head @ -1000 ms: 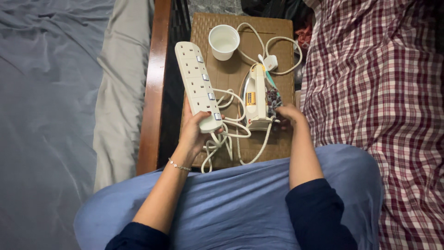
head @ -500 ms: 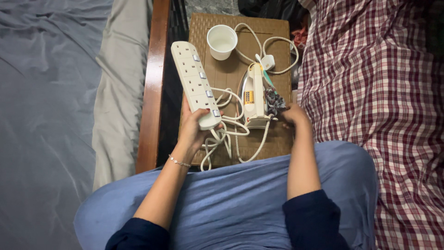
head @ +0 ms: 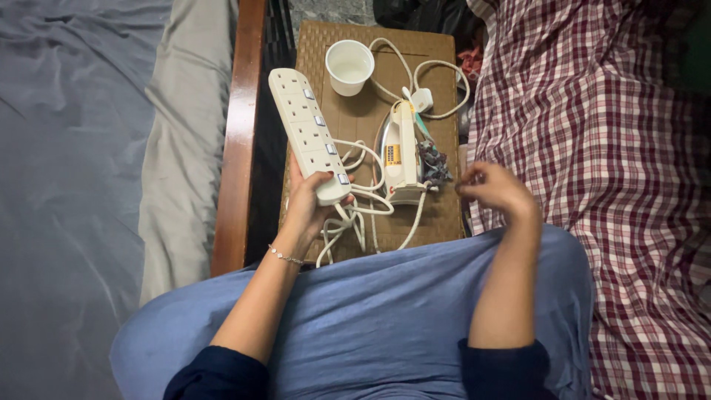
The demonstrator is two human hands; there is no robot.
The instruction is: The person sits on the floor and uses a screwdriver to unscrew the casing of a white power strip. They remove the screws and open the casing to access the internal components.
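Power strip, white, in left hand; orange label on iron.

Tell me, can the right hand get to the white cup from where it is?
Probably yes. The right hand looks empty, and the cup stands open on the small table. Only the iron and its cord lie between, low enough to reach over.

One power strip, one iron, one cup.

left hand clenched in grip, wrist straight; right hand loosely curled, fingers pinched.
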